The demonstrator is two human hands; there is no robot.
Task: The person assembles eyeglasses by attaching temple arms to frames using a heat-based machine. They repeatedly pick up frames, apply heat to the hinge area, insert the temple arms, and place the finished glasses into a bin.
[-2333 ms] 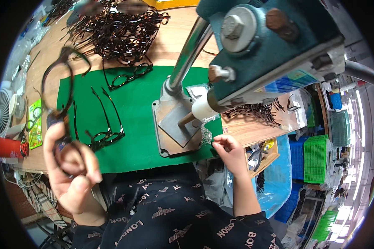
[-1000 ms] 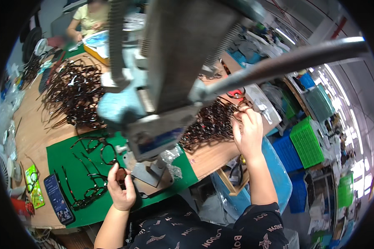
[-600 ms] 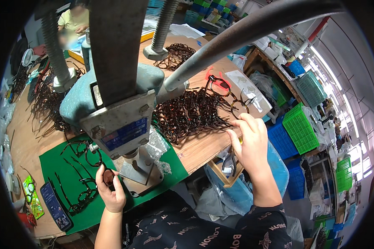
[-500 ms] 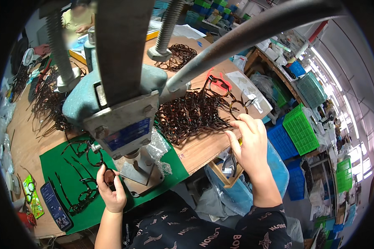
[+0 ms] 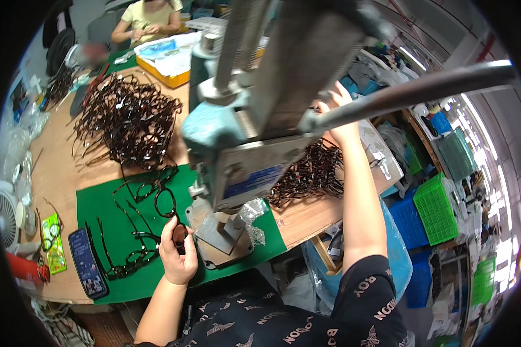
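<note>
My left hand (image 5: pixel 178 259) is closed on a pair of dark tortoiseshell glasses (image 5: pixel 165 203), beside the base plate of a bench press (image 5: pixel 237 168). One rim near my fingers holds a brown lens (image 5: pixel 180 233); the other rim looks empty. Far out to the right, my right hand (image 5: pixel 342 115) reaches behind the press's lever, its fingers apart and partly hidden. Below that hand lies a dense pile of tortoiseshell glasses frames (image 5: pixel 309 176). More glasses (image 5: pixel 134 263) rest on the green mat (image 5: pixel 121 199), left of my left hand.
A large heap of frames (image 5: pixel 130 118) covers the back left of the table. Left are a phone (image 5: pixel 88 263), a green packet (image 5: pixel 54 246) and a fan (image 5: pixel 6 220). Behind stands a yellow tray (image 5: pixel 176 78), near a person in yellow. Crates (image 5: pixel 436 208) stand right; the lever (image 5: pixel 411 95) crosses above.
The view has shifted, so the press appears farther right. My right hand has moved away from me, over the frames to behind the lever. My left hand keeps hold of the glasses.
</note>
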